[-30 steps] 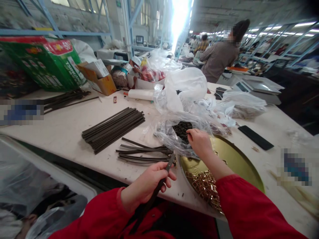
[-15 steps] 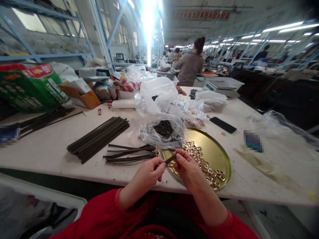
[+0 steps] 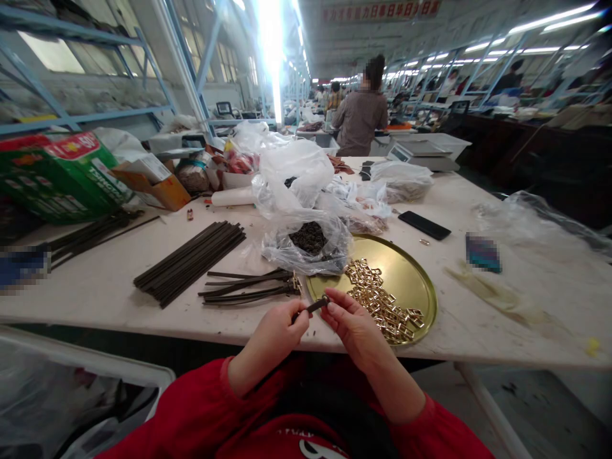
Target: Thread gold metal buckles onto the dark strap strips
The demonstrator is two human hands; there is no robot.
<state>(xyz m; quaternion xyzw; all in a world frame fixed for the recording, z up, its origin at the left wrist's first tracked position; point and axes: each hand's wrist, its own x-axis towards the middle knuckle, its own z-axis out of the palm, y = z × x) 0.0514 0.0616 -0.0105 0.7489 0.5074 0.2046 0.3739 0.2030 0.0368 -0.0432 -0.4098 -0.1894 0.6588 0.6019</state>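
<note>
A dark narrow strap [image 3: 315,306] runs between my two hands over the table's front edge. My left hand [image 3: 282,328] pinches it with thumb and fingers. At its far end, my right hand [image 3: 351,319] is closed on the tip, where something small and ring-like shows, too small to make out fully. Just beyond lies a round gold tray [image 3: 415,268] with many gold buckles [image 3: 382,306] heaped on it. Left of the tray, several straps with buckles on their ends [image 3: 248,287] lie in a loose bunch.
A neat stack of dark straps [image 3: 191,261] lies to the left. Behind the tray sits an open plastic bag [image 3: 306,245] of small dark pieces. A black phone [image 3: 424,225] is at the right. Farther back are a green box [image 3: 62,175] and a person [image 3: 361,115].
My view has shifted slightly. Both hands stay on the strap; the right fingers have shifted at its tip, and the ring-like piece there shows more plainly.
</note>
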